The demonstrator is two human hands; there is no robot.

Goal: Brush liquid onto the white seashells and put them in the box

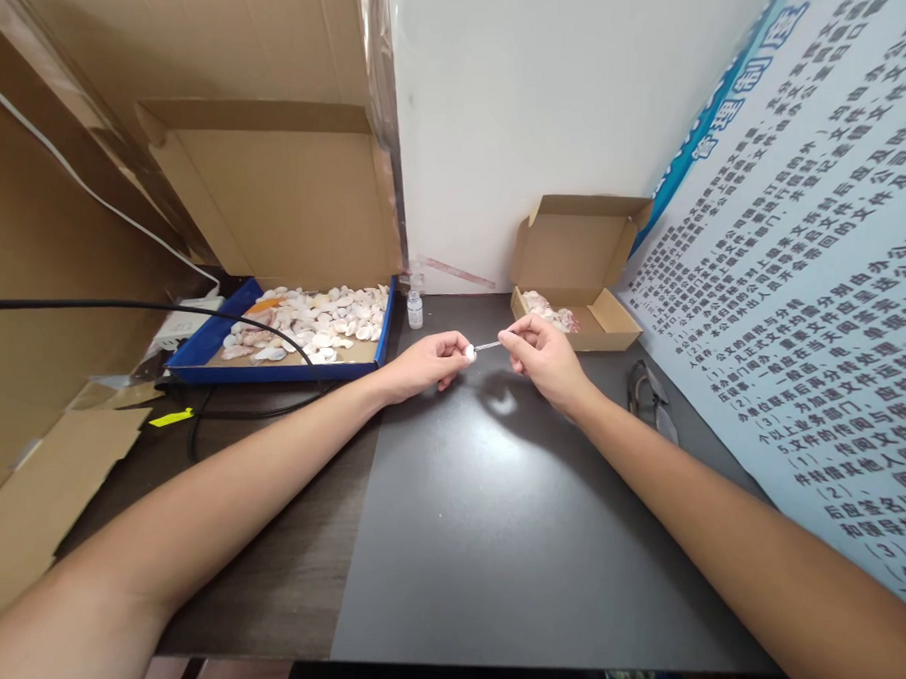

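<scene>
While both arms stretched out over the dark table, the left hand pinched a small white shell at its fingertips, and the right hand gripped a thin clear stick whose tip met that shell between the two hands. A blue tray of pale shells lay to the left, a small clear bottle stood just beside it, and an open cardboard box holding more shells sat behind the right hand.
</scene>
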